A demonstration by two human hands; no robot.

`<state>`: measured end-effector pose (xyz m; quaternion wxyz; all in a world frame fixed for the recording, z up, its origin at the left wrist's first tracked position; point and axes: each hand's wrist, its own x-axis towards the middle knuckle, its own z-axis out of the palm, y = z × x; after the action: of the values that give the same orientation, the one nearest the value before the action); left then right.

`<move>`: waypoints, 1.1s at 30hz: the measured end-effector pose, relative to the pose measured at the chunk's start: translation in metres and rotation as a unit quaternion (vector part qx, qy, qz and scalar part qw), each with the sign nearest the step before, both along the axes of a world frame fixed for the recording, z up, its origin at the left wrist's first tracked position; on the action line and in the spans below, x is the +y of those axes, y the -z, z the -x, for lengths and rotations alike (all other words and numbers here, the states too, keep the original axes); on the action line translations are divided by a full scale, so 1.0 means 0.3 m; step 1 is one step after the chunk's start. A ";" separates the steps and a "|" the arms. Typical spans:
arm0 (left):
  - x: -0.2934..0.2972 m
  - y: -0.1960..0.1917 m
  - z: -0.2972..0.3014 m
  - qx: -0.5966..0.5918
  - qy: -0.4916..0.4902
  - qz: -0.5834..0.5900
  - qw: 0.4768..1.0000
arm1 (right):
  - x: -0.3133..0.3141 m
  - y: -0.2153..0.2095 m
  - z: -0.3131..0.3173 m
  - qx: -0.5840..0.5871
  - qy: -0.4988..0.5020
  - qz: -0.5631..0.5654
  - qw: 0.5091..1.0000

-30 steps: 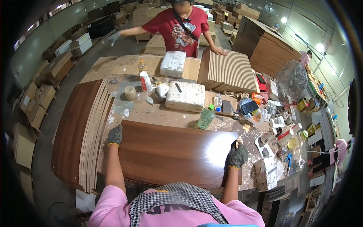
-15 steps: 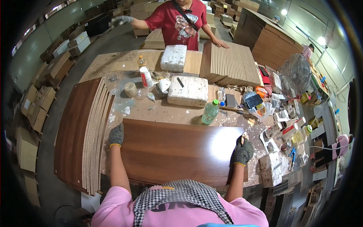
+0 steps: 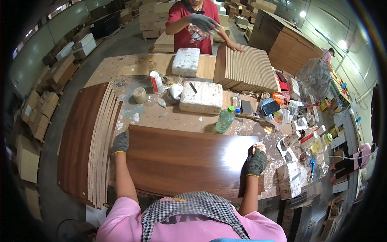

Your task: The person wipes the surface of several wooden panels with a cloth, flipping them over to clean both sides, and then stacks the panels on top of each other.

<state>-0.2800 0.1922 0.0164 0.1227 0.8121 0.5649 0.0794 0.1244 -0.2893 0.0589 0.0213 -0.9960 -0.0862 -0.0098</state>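
A dark brown wood-grain panel [image 3: 181, 161] lies flat in front of me, and light glares off its right end. My left hand [image 3: 121, 143], in a grey knit glove with a yellow cuff, is closed on the panel's left edge near the far corner. At the opposite end my right hand [image 3: 256, 162], gloved alike, is closed round the right edge. A pale patch [image 3: 259, 147] shows at its fingertips; I cannot tell whether it is a crumpled wad or bare fingers. More brown panels [image 3: 80, 141] stand stacked face to face just left of my left hand.
Beyond the panel are a green bottle [image 3: 225, 120], a white spattered block [image 3: 200, 97] and a jar [image 3: 140, 95]. Bottles, tubes and tools crowd the right side, near a fan [image 3: 314, 78]. Across the table, a person in a red shirt [image 3: 205, 38] rests one hand on stacked boards [image 3: 246, 66].
The panel's far left corner and my left hand have shifted slightly left and away from me. My right hand has turned a little. The other person's gloved hand has swung in across the chest.
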 end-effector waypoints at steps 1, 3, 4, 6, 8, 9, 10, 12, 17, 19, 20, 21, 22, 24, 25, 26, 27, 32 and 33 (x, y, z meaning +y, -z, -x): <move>0.002 0.000 -0.001 -0.003 -0.011 0.008 1.000 | 0.010 -0.029 0.006 0.010 0.005 0.007 1.000; 0.004 0.008 0.011 -0.001 -0.004 -0.014 1.000 | 0.010 -0.024 0.006 0.023 0.000 0.016 1.000; 0.004 0.017 0.019 -0.001 0.003 -0.034 0.999 | 0.013 -0.031 0.011 0.024 -0.001 0.016 1.000; 0.013 0.028 0.039 -0.003 0.000 -0.041 0.999 | 0.024 -0.050 0.027 0.023 0.001 0.014 1.000; -0.003 0.013 0.011 -0.006 0.007 -0.044 0.999 | 0.008 -0.028 0.020 0.009 0.006 0.005 1.000; -0.009 0.003 -0.003 -0.004 -0.002 -0.019 1.000 | -0.001 -0.014 0.016 -0.005 0.009 -0.007 1.000; -0.015 -0.011 -0.010 -0.001 -0.014 0.005 1.000 | -0.005 -0.001 0.012 -0.005 0.010 -0.006 1.000; -0.005 -0.003 -0.024 0.001 -0.004 0.013 1.000 | -0.022 0.019 0.004 -0.034 0.005 -0.020 0.999; 0.111 0.114 0.065 -0.044 0.004 0.000 0.999 | -0.063 0.039 -0.061 -0.006 -0.036 -0.151 0.988; 0.147 0.142 0.085 -0.054 -0.076 0.075 0.993 | -0.069 0.017 -0.079 0.019 -0.052 -0.207 0.977; 0.145 0.142 0.063 -0.053 -0.066 0.074 0.994 | -0.063 -0.051 -0.080 0.064 -0.054 -0.216 0.973; 0.122 0.150 0.055 -0.053 -0.067 0.086 0.993 | -0.093 -0.024 -0.099 0.068 -0.062 -0.246 0.965; 0.110 0.143 0.040 -0.055 -0.068 0.094 0.992 | -0.116 -0.010 -0.120 0.069 -0.071 -0.281 0.955; 0.103 0.136 0.047 0.031 -0.080 0.066 0.994 | -0.138 0.007 -0.143 0.123 -0.080 -0.362 0.921; 0.100 0.130 0.062 0.019 -0.092 0.049 0.994 | -0.139 0.036 -0.161 0.174 -0.063 -0.464 0.866; 0.094 0.129 0.082 0.007 -0.106 0.035 0.994 | -0.143 0.049 -0.169 0.224 -0.047 -0.556 0.799; 0.108 0.116 0.099 0.008 -0.106 0.033 0.994 | -0.149 0.051 -0.193 0.273 -0.001 -0.568 0.776; 0.062 -0.060 0.031 -0.184 -0.051 0.012 0.982 | -0.348 0.151 -0.356 0.163 -0.113 -0.436 0.878; 0.058 -0.097 0.067 -0.180 -0.056 0.008 0.982 | -0.370 0.143 -0.366 0.035 -0.217 -0.271 0.937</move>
<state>-0.3002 0.2096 0.0454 0.2242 0.7504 0.5790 0.2266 0.2341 -0.4003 0.0160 0.2950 -0.9093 -0.2934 0.0067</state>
